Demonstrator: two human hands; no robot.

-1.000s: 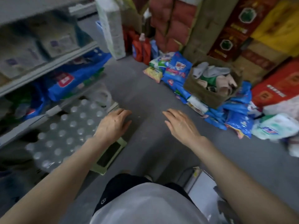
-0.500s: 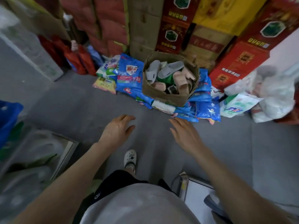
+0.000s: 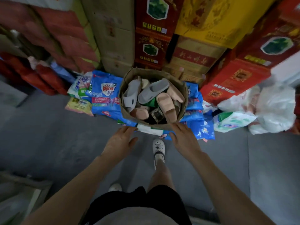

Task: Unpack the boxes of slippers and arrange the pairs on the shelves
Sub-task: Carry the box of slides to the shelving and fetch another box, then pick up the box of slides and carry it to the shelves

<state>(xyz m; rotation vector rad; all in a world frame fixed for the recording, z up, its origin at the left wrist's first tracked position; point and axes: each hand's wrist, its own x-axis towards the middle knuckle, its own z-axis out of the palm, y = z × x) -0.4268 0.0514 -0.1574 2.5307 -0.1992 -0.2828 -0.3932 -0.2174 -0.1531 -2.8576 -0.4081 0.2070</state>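
I see a brown cardboard box at twelve o'clock, heaped with grey and pink foam slippers. My left hand and right hand are empty, fingers loosely spread.

Dim, flat light with a cool cast leaves only faint, soft shadows on the floor. Wide-angle distortion bends the stacked cartons toward the edges, where blur smears detail; the box of slippers at centre is sharpest.

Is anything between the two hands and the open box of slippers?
Nothing visible does. The left hand and right hand, both open, are by the near rim of the cardboard box; its top is open and the slippers lie exposed. A white packet lies at its foot, below the opening.
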